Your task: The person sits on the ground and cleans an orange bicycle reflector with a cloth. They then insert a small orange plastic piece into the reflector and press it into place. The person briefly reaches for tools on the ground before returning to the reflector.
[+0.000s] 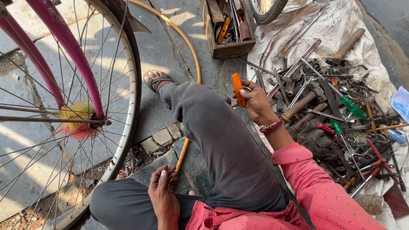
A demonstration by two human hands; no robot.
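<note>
So you're sitting on the ground with one leg stretched out in grey trousers point(221, 140), sandal point(156, 80) on that foot, pink sleeve point(324, 187) on your right arm.

Your right hand point(255, 102) is closed around an orange-handled tool point(238, 88), handle poking up out of your fist. I can't make out the business end of it, your fingers cover that. The hand hangs over your knee, right at the edge of the tool pile. There's a red thread band point(272, 125) on that wrist.

Your left hand point(164, 196) is down by your lap, fingers curled and pinching the near end of a thin orange hoop point(189, 51). It looks like a bare rim or a tyre strip, can't tell which. It curves away from your hand, passes under your leg and arcs up past your foot toward the top of the view.

On your left is a bicycle wheel point(128, 85) with a silver rim and lots of spokes, a magenta fork point(72, 51) running down to the hub, and a fuzzy yellow-pink hub brush point(76, 117) sitting around the axle.

On your right, a white sheet point(336, 21) is covered in spanners, pliers, hammers and green-handled screwdrivers point(352, 107). A wooden box point(228, 47) with more tools sits just beyond your knee, and another tyre point(266, 10) peeks in at the top.
</note>
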